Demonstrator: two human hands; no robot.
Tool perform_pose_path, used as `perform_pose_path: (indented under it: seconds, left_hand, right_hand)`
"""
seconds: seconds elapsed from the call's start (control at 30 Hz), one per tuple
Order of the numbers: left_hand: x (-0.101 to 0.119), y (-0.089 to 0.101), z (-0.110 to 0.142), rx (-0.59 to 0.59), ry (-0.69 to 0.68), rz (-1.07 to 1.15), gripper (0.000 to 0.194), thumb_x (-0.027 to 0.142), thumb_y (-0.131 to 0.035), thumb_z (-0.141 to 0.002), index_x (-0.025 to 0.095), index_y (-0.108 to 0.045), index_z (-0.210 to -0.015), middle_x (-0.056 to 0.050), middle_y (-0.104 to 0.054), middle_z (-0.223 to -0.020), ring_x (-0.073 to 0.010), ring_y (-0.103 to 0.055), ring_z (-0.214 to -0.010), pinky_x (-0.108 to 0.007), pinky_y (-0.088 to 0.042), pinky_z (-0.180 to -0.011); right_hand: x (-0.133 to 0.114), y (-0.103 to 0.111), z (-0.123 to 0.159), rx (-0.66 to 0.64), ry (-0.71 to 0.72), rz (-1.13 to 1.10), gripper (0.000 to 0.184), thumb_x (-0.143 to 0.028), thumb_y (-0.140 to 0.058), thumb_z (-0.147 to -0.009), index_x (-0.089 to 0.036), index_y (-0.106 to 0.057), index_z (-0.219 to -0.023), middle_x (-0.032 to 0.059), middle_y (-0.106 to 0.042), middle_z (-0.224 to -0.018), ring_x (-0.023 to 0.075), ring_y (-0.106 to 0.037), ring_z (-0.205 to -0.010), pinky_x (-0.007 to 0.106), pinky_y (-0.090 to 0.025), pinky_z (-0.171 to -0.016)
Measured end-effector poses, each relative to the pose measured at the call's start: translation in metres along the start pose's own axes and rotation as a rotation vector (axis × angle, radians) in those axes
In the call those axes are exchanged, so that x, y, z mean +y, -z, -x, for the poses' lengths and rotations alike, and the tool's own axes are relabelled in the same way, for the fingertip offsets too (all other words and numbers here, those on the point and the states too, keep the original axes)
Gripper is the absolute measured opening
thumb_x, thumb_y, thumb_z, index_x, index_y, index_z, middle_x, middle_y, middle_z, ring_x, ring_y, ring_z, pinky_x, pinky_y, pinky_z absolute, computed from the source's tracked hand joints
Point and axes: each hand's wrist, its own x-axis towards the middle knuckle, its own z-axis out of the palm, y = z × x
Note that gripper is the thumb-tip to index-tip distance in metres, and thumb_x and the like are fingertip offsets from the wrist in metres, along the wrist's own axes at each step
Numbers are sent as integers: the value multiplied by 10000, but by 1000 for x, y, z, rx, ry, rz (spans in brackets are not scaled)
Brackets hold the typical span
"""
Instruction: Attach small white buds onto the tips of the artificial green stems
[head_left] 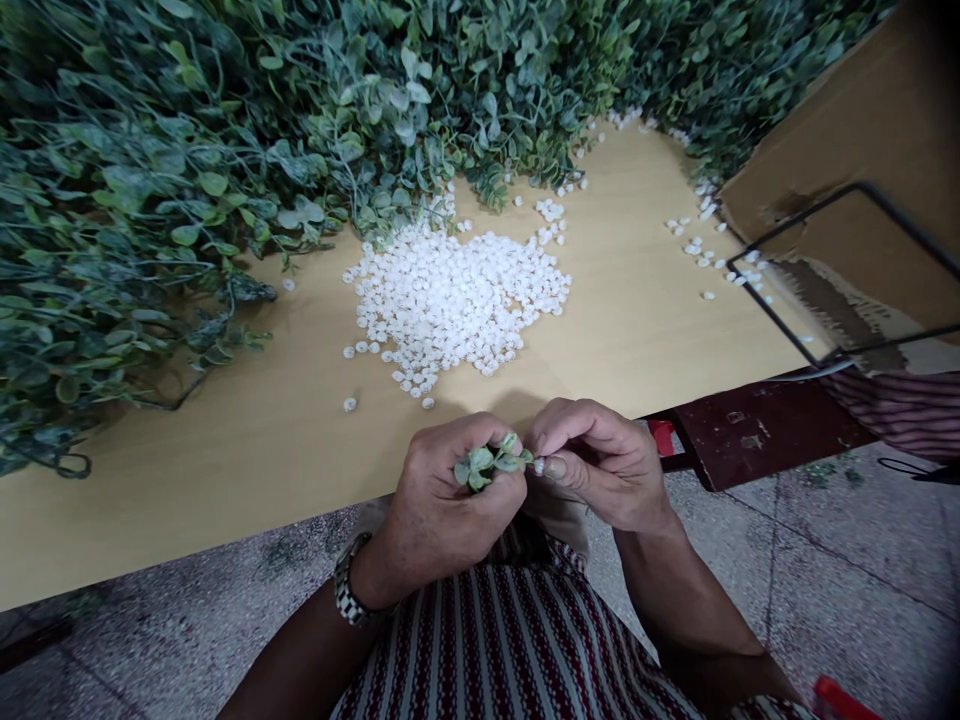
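Observation:
My left hand (459,492) is closed around a short green leafy sprig (487,465), its leaves poking out between thumb and curled fingers. Close against it, my right hand (604,462) pinches a small white bead-like piece (538,466) between thumb and forefinger, at the tip of the sprig. Both hands are at the table's near edge, above my lap. Just beyond them lies a heap of the same kind of small white pieces (457,300), with a few strays around it. The sprig's lower end is hidden inside my left hand.
A large mass of leafy greenery (300,120) covers the back and left of the pale yellow tabletop (630,290). At the right are a cardboard box (847,150) and a black wire frame (795,225). More white pieces (697,250) lie scattered near them. A dark red surface (765,430) sits below.

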Motion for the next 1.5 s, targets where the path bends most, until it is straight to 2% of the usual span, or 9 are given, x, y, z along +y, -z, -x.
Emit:
perform_pose_path:
  seconds: [0.6,0.97,1.07,1.23,1.5]
  left_hand:
    - [-1,5,2,-26,-31,-64,133,40,-478,-677,140,-527,-605,32,-507,-538,-67,-421,-480,-185,-373,-467]
    - [-2,5,2,-36,-187,-200,129,38,-488,-686,149,-516,-629,21,-505,-547,-81,-410,-492,-213,-364,-479]
    - [-3,6,2,-72,-211,-209,133,24,-478,-679,140,-526,-636,11,-513,-546,-87,-418,-491,-226,-363,-482]
    - [-3,9,3,-107,-198,-194,134,18,-481,-675,137,-529,-636,4,-532,-556,-91,-433,-504,-232,-366,-493]
    - [2,13,1,-116,-83,-125,151,17,-467,-676,148,-532,-640,10,-548,-593,-82,-460,-516,-212,-374,-496]
  right_hand:
    - [1,-1,-2,-7,98,99,79,-119,-603,-828,-179,-645,-858,14,-617,-739,121,-581,-681,265,-496,-602]
    - [4,0,0,-24,123,110,102,-79,-607,-811,-162,-647,-855,21,-617,-736,127,-589,-691,271,-494,-615]
    - [4,0,0,-30,132,126,101,-82,-605,-813,-165,-645,-854,21,-618,-734,129,-588,-692,270,-497,-612]
    - [4,0,0,-24,127,129,82,-103,-598,-823,-171,-641,-837,18,-616,-718,129,-586,-684,267,-496,-604]
    - [6,3,1,-51,76,37,79,-110,-607,-821,-173,-647,-848,16,-612,-717,127,-575,-682,271,-487,-607]
